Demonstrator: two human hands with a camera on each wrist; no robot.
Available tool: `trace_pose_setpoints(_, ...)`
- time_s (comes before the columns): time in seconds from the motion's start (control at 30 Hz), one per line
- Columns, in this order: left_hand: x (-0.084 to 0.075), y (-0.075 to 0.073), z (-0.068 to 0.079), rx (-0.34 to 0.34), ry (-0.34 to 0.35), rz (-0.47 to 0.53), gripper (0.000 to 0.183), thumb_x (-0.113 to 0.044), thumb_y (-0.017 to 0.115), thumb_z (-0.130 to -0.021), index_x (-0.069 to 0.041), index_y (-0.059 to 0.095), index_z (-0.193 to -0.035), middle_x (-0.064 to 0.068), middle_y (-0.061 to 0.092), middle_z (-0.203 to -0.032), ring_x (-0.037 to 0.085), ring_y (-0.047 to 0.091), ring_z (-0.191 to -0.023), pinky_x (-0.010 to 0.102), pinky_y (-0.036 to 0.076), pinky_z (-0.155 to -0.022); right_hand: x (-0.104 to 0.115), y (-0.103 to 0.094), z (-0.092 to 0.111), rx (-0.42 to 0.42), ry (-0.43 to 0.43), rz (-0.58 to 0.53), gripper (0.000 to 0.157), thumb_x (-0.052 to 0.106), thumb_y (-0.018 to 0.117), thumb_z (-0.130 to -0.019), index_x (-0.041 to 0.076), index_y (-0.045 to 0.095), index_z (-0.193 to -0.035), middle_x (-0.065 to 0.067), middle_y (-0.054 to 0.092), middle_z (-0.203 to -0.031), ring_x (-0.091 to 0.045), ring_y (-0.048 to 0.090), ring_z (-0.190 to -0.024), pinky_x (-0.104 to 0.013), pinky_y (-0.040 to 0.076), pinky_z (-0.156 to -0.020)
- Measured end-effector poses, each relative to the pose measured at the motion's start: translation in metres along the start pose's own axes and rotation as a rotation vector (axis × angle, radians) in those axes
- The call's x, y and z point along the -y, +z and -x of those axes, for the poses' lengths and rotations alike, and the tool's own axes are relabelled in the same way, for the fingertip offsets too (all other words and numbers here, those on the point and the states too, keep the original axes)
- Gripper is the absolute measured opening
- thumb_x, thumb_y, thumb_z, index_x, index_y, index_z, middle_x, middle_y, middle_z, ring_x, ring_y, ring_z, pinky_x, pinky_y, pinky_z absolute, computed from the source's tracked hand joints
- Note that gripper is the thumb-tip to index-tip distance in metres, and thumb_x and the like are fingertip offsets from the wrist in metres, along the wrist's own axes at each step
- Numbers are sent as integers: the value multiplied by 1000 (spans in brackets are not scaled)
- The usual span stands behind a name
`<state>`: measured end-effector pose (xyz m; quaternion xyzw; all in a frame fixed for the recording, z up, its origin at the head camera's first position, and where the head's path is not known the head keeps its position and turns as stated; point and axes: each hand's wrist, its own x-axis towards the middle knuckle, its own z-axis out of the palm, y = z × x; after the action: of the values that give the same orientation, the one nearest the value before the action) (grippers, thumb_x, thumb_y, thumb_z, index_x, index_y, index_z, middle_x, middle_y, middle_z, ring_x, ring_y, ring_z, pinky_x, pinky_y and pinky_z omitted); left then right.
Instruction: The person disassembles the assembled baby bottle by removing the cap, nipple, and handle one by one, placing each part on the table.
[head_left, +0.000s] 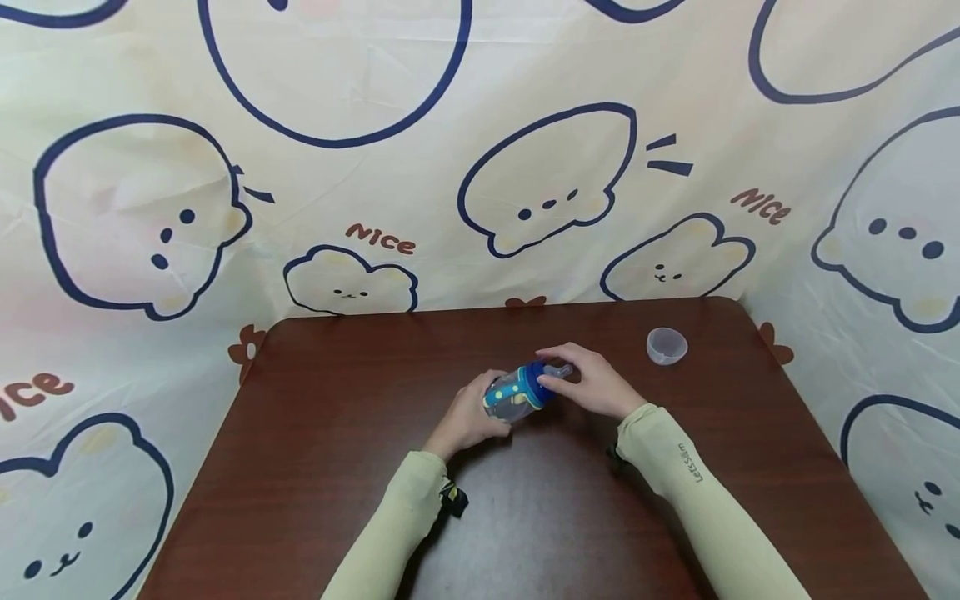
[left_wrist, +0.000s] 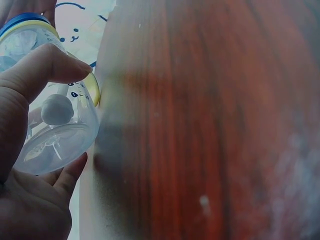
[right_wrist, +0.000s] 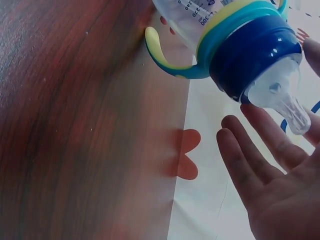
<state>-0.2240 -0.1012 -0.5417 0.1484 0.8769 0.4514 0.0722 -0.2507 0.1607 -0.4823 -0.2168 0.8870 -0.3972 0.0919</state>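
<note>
A clear baby bottle is tilted above the table, its teat towards the right. My left hand grips the lower body, with the thumb across its side in the left wrist view. A white ball shows inside near the base. The bottle has a dark blue collar and yellow and teal handles. Around the collar and teat, my right hand spreads its fairly straight fingers. One fingertip meets the collar's lower edge; other fingers stand apart from it.
A small translucent cup-shaped cover lies on the brown wooden table, towards the back right. A cartoon-printed cloth hangs behind the table and along its sides.
</note>
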Motion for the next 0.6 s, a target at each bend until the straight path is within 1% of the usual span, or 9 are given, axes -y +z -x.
trace_pose_setpoints(0.17, 0, 1, 0, 1, -13, 1, 85, -18, 95, -67, -20, 53, -141, 4, 63, -125, 25, 58, -109, 48, 51, -98, 1, 3, 0, 13, 5, -2, 54, 46, 72, -95, 25, 60, -143, -3, 61, -142, -26, 58, -129, -52, 49, -108)
trace_pose_setpoints(0.27, 1, 1, 0, 1, -16, 1, 86, -18, 95, -67, -20, 52, -141, 5, 62, -125, 25, 58, -110, 48, 51, -98, 2, 3, 0, 22, 3, -3, 54, 44, 73, -95, 25, 60, -143, -3, 61, -141, -26, 58, -127, -52, 50, -107)
trace_pose_setpoints(0.4, 3, 1, -1, 2, -15, 1, 87, -17, 95, -66, -21, 52, -142, 5, 62, -126, 25, 58, -110, 48, 51, -98, 3, 1, 0, 39, -10, -7, 57, 40, 75, -94, 22, 59, -145, -3, 61, -141, -27, 57, -127, -51, 51, -106)
trace_pose_setpoints(0.6, 2, 1, -1, 6, -18, -6, 86, -17, 95, -67, -21, 52, -142, 5, 62, -126, 25, 58, -112, 49, 51, -99, 3, -3, 1, 80, -48, -14, 60, 30, 79, -93, 23, 56, -148, -2, 58, -142, -26, 56, -128, -49, 53, -103)
